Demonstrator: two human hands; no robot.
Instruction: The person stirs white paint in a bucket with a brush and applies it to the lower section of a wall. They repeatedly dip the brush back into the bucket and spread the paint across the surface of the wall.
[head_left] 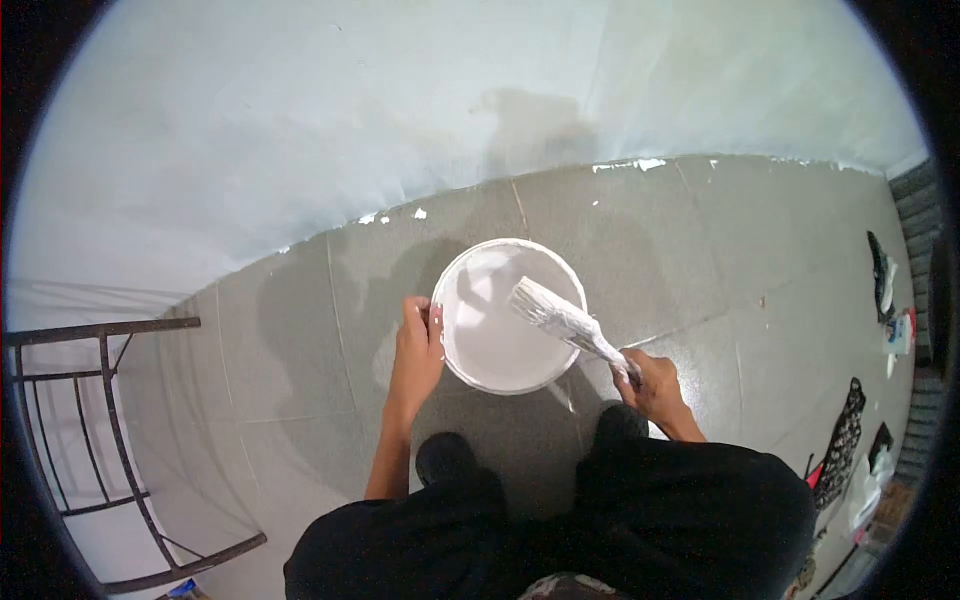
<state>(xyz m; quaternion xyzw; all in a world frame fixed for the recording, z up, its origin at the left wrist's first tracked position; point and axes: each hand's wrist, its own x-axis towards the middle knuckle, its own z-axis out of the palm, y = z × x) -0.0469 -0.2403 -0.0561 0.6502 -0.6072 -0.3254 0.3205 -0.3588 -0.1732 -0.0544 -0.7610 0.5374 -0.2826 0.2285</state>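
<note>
A round white bucket (510, 375) of white paint stands on the grey tiled floor in front of my feet. At its left side, my left hand (421, 345) grips the rim, fingers outside and paint spots on them. My right hand (652, 385) is closed around the handle of a paint-coated brush (560, 318). The brush reaches over the right rim, its white bristles above the paint at the bucket's middle.
A pale wall (350, 110) rises beyond the floor, with white paint splashes along its base. To the left stands a dark metal frame (120, 420). Dark patterned cloth (840, 445), a white container (900, 332) and plastic bags lie along the right side.
</note>
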